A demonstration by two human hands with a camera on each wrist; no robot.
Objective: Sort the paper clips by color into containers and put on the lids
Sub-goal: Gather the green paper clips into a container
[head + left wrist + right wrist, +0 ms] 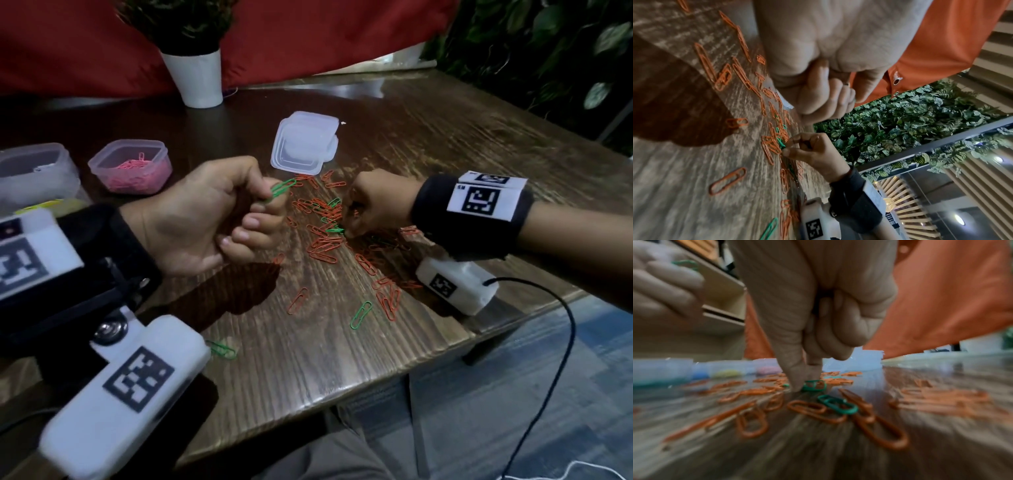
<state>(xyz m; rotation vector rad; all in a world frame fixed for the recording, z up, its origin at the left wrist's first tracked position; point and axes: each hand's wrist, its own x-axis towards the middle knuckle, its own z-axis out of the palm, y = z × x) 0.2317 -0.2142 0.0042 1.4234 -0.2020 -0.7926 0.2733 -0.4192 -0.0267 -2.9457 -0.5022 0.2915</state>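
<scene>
Orange paper clips lie heaped mid-table with a few green ones among them. My left hand hovers above the table left of the heap and pinches a small bunch of green clips between thumb and forefinger, the other fingers curled. My right hand reaches down into the heap, where thumb and forefinger pinch a green clip that lies on the wood; its other fingers are curled. Another green clip lies just in front of it. A stack of clear lids sits behind the heap.
An open tub of pink clips and a clear tub stand at the left; blue and yellow tubs show blurred. A white plant pot stands at the back. Loose green clips lie near the front edge.
</scene>
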